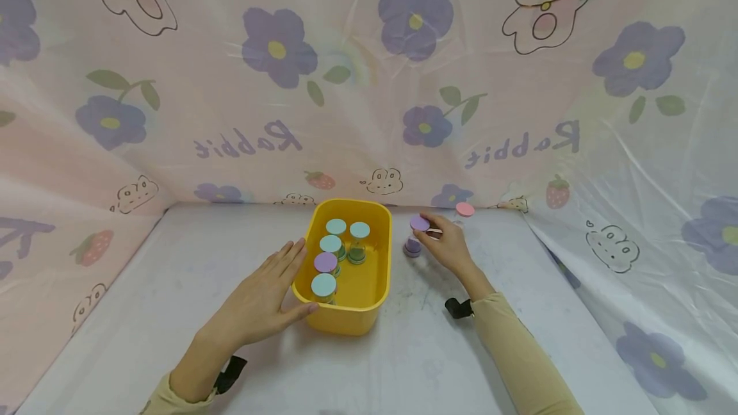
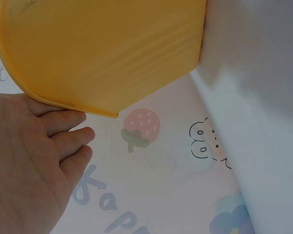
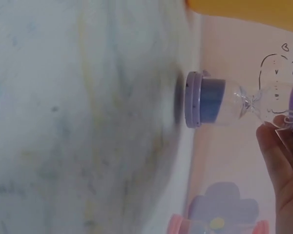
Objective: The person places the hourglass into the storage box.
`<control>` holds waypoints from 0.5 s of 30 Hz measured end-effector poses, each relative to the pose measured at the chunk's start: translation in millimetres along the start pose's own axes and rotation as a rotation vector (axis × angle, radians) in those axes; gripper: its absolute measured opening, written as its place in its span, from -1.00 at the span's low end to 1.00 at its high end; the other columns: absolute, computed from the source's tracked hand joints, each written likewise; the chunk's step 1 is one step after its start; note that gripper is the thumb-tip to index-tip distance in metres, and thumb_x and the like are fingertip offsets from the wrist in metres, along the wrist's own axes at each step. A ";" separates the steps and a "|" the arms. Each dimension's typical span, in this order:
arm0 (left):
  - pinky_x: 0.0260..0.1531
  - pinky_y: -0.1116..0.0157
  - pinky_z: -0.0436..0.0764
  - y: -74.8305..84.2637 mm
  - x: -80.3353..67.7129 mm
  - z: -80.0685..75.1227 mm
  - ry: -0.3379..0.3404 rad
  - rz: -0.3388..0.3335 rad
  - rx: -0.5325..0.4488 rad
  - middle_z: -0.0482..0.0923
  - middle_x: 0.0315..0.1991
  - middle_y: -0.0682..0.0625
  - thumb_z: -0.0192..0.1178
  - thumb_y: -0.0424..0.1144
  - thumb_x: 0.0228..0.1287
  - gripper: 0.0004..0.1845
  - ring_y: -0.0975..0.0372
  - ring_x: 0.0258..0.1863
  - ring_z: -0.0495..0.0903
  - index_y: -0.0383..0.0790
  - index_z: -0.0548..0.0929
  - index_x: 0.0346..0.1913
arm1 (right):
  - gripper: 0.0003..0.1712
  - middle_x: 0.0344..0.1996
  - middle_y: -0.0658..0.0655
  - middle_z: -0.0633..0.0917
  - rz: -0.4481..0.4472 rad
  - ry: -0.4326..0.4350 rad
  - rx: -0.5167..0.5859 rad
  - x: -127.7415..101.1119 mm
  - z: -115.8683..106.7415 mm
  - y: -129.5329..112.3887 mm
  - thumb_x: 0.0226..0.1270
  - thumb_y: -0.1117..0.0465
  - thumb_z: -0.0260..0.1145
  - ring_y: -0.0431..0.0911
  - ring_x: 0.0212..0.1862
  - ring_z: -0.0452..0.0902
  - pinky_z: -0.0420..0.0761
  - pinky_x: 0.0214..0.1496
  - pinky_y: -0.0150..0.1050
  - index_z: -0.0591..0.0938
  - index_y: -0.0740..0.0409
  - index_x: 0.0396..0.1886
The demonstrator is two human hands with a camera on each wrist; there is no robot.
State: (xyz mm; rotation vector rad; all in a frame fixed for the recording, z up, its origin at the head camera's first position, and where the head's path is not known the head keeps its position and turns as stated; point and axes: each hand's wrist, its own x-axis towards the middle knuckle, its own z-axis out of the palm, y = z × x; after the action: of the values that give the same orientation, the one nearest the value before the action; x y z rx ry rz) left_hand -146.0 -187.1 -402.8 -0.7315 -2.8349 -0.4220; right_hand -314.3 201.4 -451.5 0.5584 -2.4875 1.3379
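Purple hourglass (image 3: 224, 101), upright right of a yellow bin (image 1: 346, 321), pinched near its top by the right hand (image 1: 448, 247); probably light, rigid, slick, fragile, best held by the cap (image 1: 419, 223). Left hand (image 1: 254, 303), fingers outstretched, touches the bin of 5 hourglasses (image 1: 359, 233).

Mirrored "Rabbit" twice on patterned backdrop (image 1: 357, 107), faint "10" on purple-capped hourglass (image 3: 235, 102)

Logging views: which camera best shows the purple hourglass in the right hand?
The right wrist view: the purple hourglass appears large and side-on, its narrow neck clear. The head view shows it small, from above; the left wrist view misses it.
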 end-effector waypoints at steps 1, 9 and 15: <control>0.57 -0.12 0.15 0.0 0.0 0.0 0.000 0.000 0.001 -0.02 0.68 -0.16 0.09 0.46 0.38 0.11 -0.05 0.65 0.00 -0.33 0.09 0.65 | -0.43 0.14 0.37 0.68 -0.005 0.003 0.000 0.2 -0.7 -1.2 0.36 0.31 0.48 0.21 0.15 0.67 0.73 0.13 -0.08 0.58 0.42 0.31; 0.58 -0.10 0.14 -0.2 0.4 0.4 0.020 0.018 0.013 0.01 0.67 -0.18 0.08 0.44 0.41 0.09 -0.07 0.64 0.03 -0.35 0.10 0.64 | -0.47 0.06 0.34 0.73 -0.072 0.059 0.006 2.6 -6.5 -11.8 0.34 0.32 0.49 0.19 0.09 0.69 0.76 0.09 -0.02 0.63 0.38 0.27; 0.59 -0.09 0.12 0.2 0.5 0.0 0.010 0.010 0.007 -0.01 0.68 -0.16 0.07 0.45 0.39 0.10 -0.05 0.65 0.01 -0.33 0.09 0.65 | -0.48 0.04 0.33 0.73 -0.132 0.108 -0.004 3.1 -9.1 -19.2 0.32 0.34 0.51 0.16 0.05 0.70 0.77 0.06 -0.10 0.64 0.40 0.24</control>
State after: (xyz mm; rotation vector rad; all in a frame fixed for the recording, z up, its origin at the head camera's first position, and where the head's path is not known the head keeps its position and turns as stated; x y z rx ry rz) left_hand -146.3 -186.7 -402.6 -0.7401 -2.8208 -0.4133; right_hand -307.9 198.7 -431.1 0.6201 -2.3240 1.2778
